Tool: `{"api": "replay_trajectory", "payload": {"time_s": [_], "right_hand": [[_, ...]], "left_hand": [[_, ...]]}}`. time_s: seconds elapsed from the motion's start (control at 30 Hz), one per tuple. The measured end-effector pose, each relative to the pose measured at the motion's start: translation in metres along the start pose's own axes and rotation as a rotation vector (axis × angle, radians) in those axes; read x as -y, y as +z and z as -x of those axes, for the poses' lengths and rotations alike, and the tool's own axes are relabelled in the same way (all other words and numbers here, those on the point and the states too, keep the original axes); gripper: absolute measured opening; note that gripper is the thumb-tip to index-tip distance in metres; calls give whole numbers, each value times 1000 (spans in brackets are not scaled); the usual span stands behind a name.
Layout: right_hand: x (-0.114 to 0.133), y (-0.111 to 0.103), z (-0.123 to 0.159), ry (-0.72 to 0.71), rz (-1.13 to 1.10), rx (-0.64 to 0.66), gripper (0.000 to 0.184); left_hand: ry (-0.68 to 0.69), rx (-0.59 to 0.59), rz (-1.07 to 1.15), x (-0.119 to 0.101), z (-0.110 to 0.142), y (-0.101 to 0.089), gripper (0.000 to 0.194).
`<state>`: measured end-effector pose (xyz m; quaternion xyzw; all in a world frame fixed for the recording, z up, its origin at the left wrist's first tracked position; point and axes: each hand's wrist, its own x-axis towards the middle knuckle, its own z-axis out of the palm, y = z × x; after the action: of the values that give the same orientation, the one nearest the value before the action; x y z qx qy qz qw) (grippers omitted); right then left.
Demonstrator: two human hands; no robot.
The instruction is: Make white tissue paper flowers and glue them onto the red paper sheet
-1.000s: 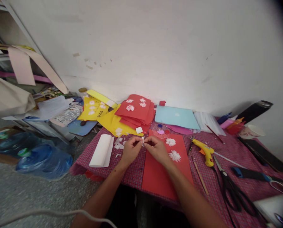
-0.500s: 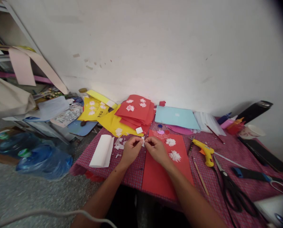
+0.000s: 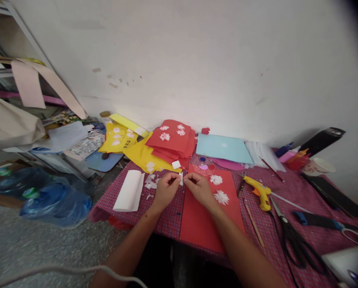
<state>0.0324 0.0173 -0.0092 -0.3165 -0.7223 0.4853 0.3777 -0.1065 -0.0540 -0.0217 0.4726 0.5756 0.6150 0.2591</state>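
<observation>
Two hands at a small white paper piece (image 3: 181,179), near the centre of the frame. The left hand (image 3: 166,189) pinches the piece between thumb and fingers; the right hand (image 3: 200,191) has its thumb and forefinger beside the piece's right edge, and whether they touch it cannot be told. Compared with a second earlier, the right fingertips stand slightly farther from the left ones, and more of the piece shows between them. The surrounding items have kept their places; the change appears confined to the piece, which suggests fine finger shaping in progress.

Edges and room: the bench (image 3: 169,221) ends at a cloth edge below the hands, with both forearms crossing it. A strip of checked cloth runs between the left forearm and the red sheet (image 3: 207,230), leaving some play downward. Leftward, paper scraps (image 3: 150,185) and a white paper roll (image 3: 127,191) limit travel. The right forearm crosses the red sheet, just beside the lower white paper flower (image 3: 221,197); farther right, a wooden stick (image 3: 253,224), glue gun (image 3: 259,190) and scissors (image 3: 293,236) crowd the margin.
</observation>
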Motion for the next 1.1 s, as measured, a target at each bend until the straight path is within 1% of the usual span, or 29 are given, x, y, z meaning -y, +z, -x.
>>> {"api": "replay_trajectory", "payload": {"time_s": [0.1, 0.17, 0.33, 0.5, 0.7, 0.9, 1.0, 1.1], "right_hand": [[1, 0, 1, -29, 3, 2, 10], [3, 1, 2, -69, 48, 0, 6], [5, 4, 5, -157, 210, -21, 5], [5, 3, 4, -175, 240, -44, 8], [11, 2, 4, -169, 232, -38, 14], [9, 1, 3, -140, 178, -24, 17], [8, 0, 3, -106, 152, -22, 18], [8, 0, 2, -61, 135, -47, 19]], "left_hand": [[13, -6, -6, -1, 0, 0, 12], [25, -3, -17, -1, 0, 0, 11], [44, 16, -45, -2, 0, -1, 11], [45, 14, -48, -5, -1, -1, 11], [24, -3, -22, -3, -1, 0, 12], [27, -5, -23, -4, 0, 0, 12], [27, -4, -28, -6, 0, 0, 12], [20, -5, -39, -6, 0, 0, 11]]}}
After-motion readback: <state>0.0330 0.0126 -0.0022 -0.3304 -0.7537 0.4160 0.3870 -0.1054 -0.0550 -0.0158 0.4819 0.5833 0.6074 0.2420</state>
